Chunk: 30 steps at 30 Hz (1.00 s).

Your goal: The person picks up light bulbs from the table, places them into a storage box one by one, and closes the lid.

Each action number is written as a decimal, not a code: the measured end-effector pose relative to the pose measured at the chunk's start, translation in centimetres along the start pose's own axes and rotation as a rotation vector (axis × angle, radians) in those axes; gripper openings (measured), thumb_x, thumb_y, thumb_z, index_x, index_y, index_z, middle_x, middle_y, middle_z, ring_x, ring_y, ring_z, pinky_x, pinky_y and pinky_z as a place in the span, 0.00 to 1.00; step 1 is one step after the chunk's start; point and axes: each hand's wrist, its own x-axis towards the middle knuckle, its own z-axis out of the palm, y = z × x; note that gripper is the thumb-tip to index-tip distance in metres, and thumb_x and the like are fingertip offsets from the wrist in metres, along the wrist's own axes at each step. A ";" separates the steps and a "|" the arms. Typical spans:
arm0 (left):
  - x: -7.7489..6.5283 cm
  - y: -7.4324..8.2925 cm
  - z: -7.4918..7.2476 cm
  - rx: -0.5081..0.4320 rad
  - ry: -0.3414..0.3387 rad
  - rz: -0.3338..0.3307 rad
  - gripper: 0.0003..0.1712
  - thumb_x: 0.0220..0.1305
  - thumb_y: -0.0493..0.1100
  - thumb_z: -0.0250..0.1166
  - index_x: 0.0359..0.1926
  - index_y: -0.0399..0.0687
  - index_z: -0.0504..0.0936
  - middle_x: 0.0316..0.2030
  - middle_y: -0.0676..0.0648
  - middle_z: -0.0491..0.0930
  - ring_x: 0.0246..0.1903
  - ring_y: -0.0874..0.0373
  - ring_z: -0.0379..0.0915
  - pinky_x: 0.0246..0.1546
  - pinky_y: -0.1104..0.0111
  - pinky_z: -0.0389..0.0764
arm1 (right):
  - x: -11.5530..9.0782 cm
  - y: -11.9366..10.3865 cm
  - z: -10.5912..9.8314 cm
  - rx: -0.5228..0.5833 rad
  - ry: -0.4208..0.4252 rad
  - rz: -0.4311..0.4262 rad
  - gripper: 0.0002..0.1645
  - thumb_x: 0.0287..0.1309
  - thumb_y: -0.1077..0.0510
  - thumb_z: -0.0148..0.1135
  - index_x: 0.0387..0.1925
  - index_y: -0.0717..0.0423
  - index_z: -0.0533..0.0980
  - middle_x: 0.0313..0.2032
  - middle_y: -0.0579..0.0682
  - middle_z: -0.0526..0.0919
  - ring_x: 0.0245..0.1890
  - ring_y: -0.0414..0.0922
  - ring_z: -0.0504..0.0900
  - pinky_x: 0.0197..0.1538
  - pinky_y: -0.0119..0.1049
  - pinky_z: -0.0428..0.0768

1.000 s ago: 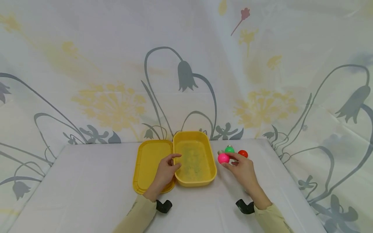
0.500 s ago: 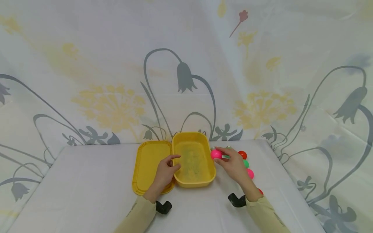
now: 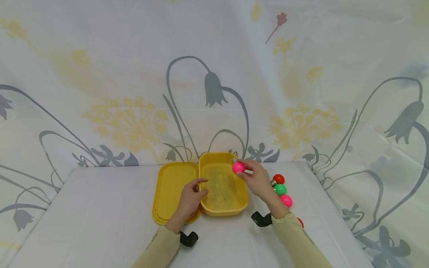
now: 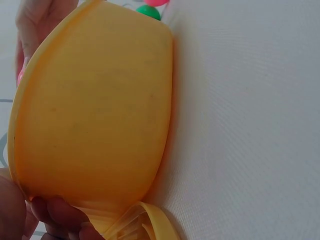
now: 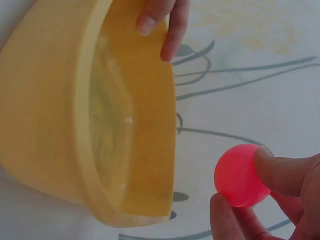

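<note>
Crossing the right rim of the yellow tub (image 3: 223, 213), the pink bulb (image 3: 238, 168) now hangs over the far right part of the opening, apart from the plastic, its metal base pointing away from the person. The right hand (image 3: 258, 178) pinches it between thumb and fingers. That shift seems to bring the carrying close to complete, with the bulb still held. The left hand (image 3: 190, 199) is unmoved and grips the tub's left rim, apparently steadying it, just beside the yellow lid (image 3: 172, 184). To the right, the other hand's shift uncovers more of a green bulb (image 3: 280, 190) on the worktop (image 3: 100, 208), between a red bulb (image 3: 278, 179) and a second pink one (image 3: 286, 201).
</note>
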 end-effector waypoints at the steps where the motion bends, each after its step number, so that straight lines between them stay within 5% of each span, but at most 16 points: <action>1: 0.0 0.0 0.0 0.000 0.001 0.001 0.19 0.62 0.35 0.67 0.55 0.44 0.83 0.27 0.48 0.64 0.30 0.54 0.62 0.27 0.71 0.63 | 0.2 -0.1 0.1 0.008 -0.008 0.013 0.28 0.60 0.62 0.68 0.63 0.54 0.76 0.55 0.56 0.75 0.54 0.55 0.77 0.54 0.48 0.79; 16: 0.0 0.1 0.0 0.008 0.006 -0.010 0.19 0.62 0.35 0.68 0.55 0.46 0.83 0.28 0.48 0.65 0.31 0.54 0.62 0.28 0.70 0.63 | 3.3 -0.5 1.7 0.168 -0.104 0.111 0.26 0.62 0.59 0.67 0.63 0.50 0.76 0.61 0.54 0.74 0.57 0.57 0.76 0.56 0.49 0.77; 30: 0.0 0.1 0.0 0.014 0.005 0.006 0.19 0.61 0.34 0.68 0.54 0.44 0.83 0.26 0.49 0.64 0.28 0.55 0.62 0.26 0.71 0.62 | 5.8 1.2 3.7 0.379 -0.242 0.157 0.23 0.64 0.63 0.63 0.61 0.56 0.77 0.60 0.55 0.76 0.58 0.55 0.76 0.63 0.48 0.71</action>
